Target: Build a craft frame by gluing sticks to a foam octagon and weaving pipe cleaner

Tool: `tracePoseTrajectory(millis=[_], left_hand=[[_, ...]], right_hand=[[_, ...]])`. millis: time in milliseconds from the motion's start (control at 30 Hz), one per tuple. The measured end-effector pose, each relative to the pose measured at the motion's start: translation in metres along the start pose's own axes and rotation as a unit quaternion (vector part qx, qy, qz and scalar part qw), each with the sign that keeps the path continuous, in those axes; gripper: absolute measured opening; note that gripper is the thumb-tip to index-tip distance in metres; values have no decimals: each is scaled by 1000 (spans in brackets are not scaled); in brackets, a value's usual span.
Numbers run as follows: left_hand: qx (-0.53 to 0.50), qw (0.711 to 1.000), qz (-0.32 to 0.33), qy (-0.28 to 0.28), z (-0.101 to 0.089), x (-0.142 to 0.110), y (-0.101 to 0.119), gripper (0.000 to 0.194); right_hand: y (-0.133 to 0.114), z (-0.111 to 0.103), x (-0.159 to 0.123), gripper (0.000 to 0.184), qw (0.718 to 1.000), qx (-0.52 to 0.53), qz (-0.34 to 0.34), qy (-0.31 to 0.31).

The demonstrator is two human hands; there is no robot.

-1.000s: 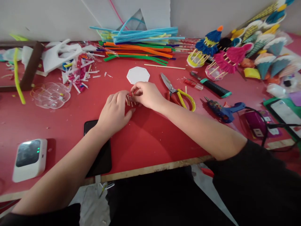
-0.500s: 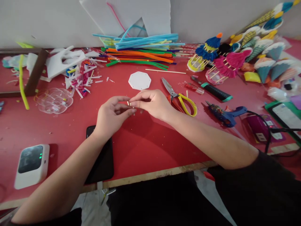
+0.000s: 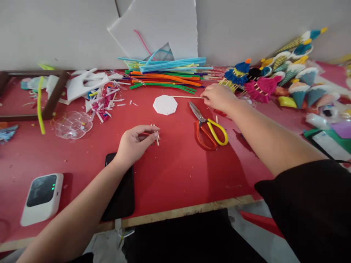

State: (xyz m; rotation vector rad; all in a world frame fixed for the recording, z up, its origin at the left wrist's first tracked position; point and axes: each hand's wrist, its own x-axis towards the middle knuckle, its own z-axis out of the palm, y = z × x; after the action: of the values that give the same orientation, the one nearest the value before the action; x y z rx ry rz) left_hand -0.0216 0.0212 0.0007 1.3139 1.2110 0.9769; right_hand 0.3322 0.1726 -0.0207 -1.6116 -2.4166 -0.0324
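Short pieces of thin wooden stick (image 3: 157,141) poke out between the thumb and fingers of my left hand (image 3: 135,144), which is closed on them above the red tabletop. Farther back, my right hand (image 3: 221,98) has its fingers pinched at the right end of a long thin wooden stick (image 3: 188,97). That stick lies flat, its left end close to a white octagonal piece (image 3: 165,106) with small holes near its edge. Scissors (image 3: 202,119) with one red and one yellow handle lie open just below my right hand.
Pipe cleaners (image 3: 170,78) are piled at the back. White scraps (image 3: 105,104) and a clear flower-shaped tray (image 3: 72,126) sit left. A phone (image 3: 123,197) lies under my left forearm; a white device (image 3: 42,199) is beside it. Yarn-topped crafts (image 3: 263,89) stand right.
My right hand has left my left hand and moved right and away, to the end of the long stick. My left hand stays near its place with the short sticks. The view has tilted slightly.
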Motion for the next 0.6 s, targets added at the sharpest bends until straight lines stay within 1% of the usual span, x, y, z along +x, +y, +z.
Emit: tracePoseTrajectory(millis=[33,67,133,167,200,267,333,367,433,500,600], left_hand=[[-2,1000,3,7,0,0,2,33],[-1,1000,5,12,0,-1,4,36],[5,1000,8,20,2,-4,10,41],[11,1000,10,20,4,-5,13,42],[17,1000,14,18,6,-7,15,41],[35,999,28,5,11,-11,17,37],[62,997,49,-11,19,-13,15,33],[78,995,61,-17,22,-14,12,30],[107,991,83,-22,29,-15,6,25],[135,986,97,-30,33,-15,-1,23],[185,975,117,-50,34,-14,-7,20]], right_hand=[[-8,-6,-1,18,1000,13,1,7],[-20,-12,-4,16,999,38,14,27],[-52,-24,-17,14,995,79,25,58],[-72,-28,-27,13,982,161,49,82],[-93,-32,-38,11,959,260,68,94],[-133,-34,-63,9,901,426,66,47],[-163,-31,-84,10,854,516,63,-2],[-173,-27,-92,9,840,539,60,-10],[-182,-19,-102,8,832,552,59,-14],[-183,-10,-106,9,841,539,51,-11],[-182,-1,-109,11,860,509,30,-6]])
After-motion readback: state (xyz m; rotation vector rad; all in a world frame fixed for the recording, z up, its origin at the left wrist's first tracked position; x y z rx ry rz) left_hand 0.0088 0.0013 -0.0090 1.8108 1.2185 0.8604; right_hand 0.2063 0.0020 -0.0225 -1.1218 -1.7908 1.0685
